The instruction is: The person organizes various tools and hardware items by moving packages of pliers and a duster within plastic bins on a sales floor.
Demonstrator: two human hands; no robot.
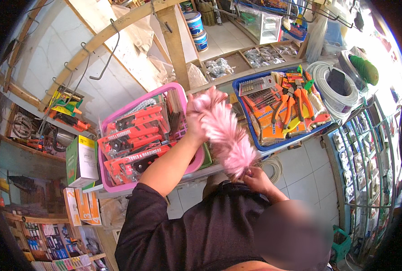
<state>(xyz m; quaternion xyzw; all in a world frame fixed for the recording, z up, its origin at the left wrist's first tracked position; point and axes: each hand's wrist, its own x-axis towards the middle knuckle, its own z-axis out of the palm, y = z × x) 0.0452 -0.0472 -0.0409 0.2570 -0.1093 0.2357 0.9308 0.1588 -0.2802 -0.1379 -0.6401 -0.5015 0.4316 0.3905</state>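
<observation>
A fluffy pink-and-brown duster (228,137) slants across the middle, in front of my body and over the counter edge. My left hand (195,121) is closed round its far, upper end, and the fluff hides most of the fingers. At the near, lower end, my right hand (258,179) grips the duster where the fluff stops; the handle is mostly hidden in the fist. Left of the duster stands a pink plastic basket (181,88) with packaged red-handled tools (135,131). To its right is a blue tray (255,143) with orange-handled pliers (282,108) and packaged bits.
Coils of white cable (329,86) lie right of the tray. A green-and-white box (81,160) stands beside the basket. Behind the counter is a wooden compartment tray (241,67) with small bagged parts. A wooden frame with wire hooks (113,49) hangs at upper left; a wire rack (368,158) stands right.
</observation>
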